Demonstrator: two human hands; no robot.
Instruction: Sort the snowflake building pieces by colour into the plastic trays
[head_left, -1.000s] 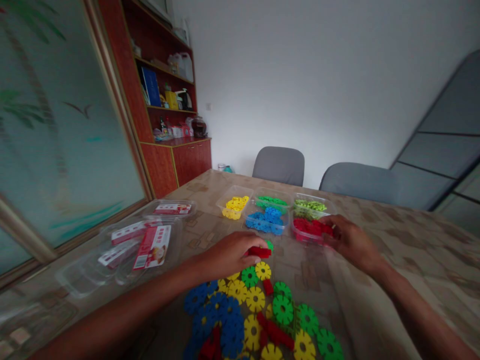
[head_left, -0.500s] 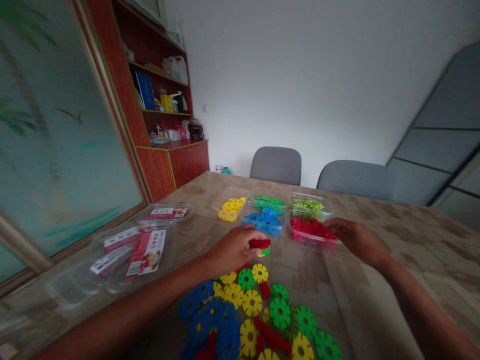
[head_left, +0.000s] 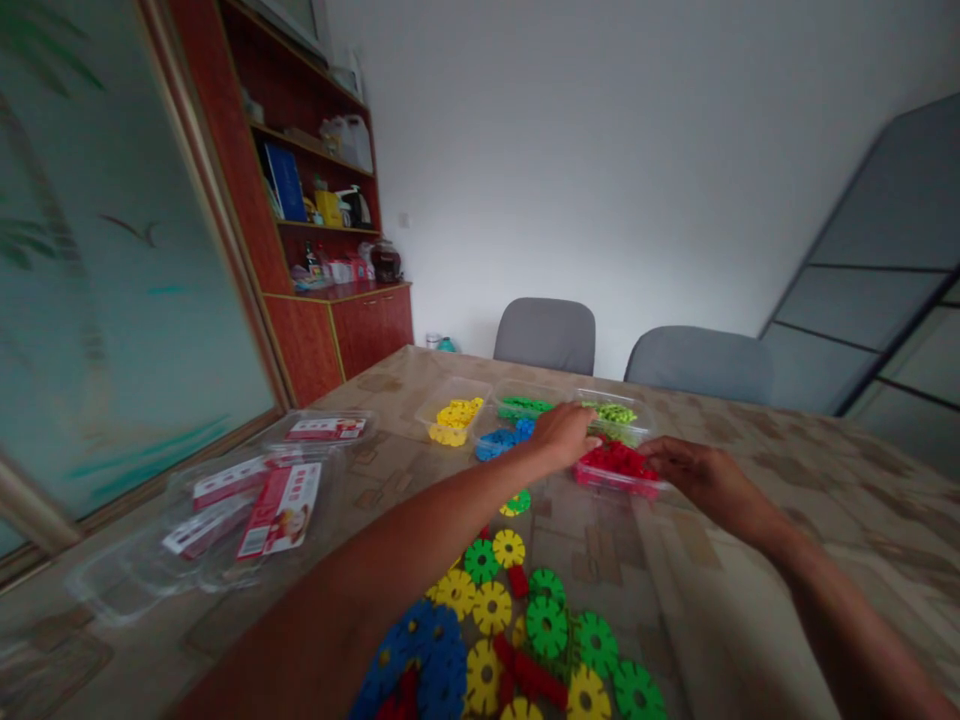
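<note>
My left hand [head_left: 564, 435] reaches forward over the left edge of a clear tray of red pieces [head_left: 619, 470]. Its fingers are curled, and whatever is under them is hidden. My right hand [head_left: 694, 472] grips the right rim of that same tray. Behind and beside it stand trays of blue pieces [head_left: 495, 443], yellow pieces [head_left: 450, 415], dark green pieces [head_left: 525, 405] and light green pieces [head_left: 615, 412]. A loose pile of flat gear-shaped pieces [head_left: 525, 620] in blue, yellow, green and red lies on the table under my left forearm.
Several clear plastic lids with red labels [head_left: 277, 500] lie at the table's left side. Two grey chairs [head_left: 544, 335] [head_left: 697, 365] stand at the far edge. A red-brown shelf cabinet [head_left: 330, 250] is against the left wall.
My left hand, which was pinching a red piece above the pile, has moved forward and right to the red tray. My right hand stays on the tray's rim.
</note>
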